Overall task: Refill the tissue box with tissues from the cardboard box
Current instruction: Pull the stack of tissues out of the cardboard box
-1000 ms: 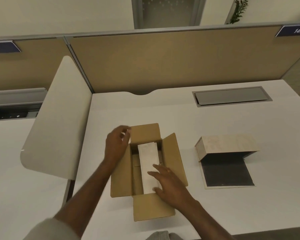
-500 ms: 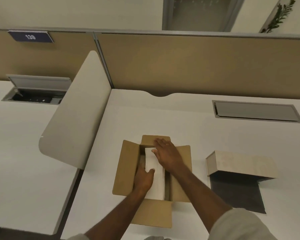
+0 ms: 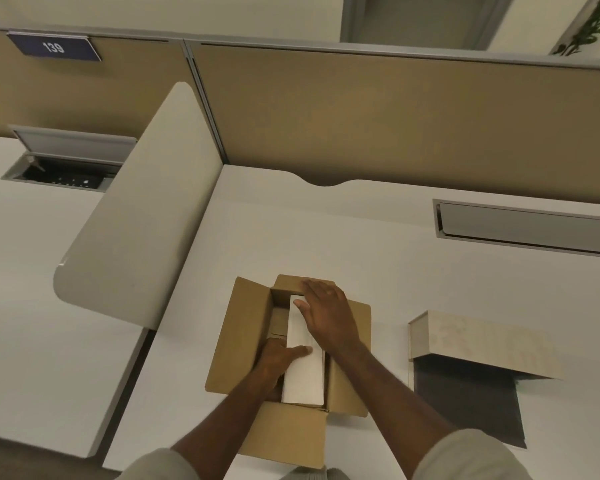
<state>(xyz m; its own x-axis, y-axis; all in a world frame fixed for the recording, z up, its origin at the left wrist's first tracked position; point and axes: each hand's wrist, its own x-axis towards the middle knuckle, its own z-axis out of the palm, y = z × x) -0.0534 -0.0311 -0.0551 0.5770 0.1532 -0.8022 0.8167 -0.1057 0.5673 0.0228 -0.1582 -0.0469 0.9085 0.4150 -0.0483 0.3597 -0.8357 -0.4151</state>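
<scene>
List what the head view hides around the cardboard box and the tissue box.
- Cardboard box bottom: hidden by the tissue pack and both hands.
- Left hand fingertips: hidden behind the pack, so its grip is unclear.
- Tissue box inside: hidden by its own top.

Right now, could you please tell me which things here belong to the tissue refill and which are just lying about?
Job: cardboard box; tissue pack; tissue box, open; left hand and right hand, both on the pack.

Lying about: desk divider; cable hatch; sign 139; plant.
</scene>
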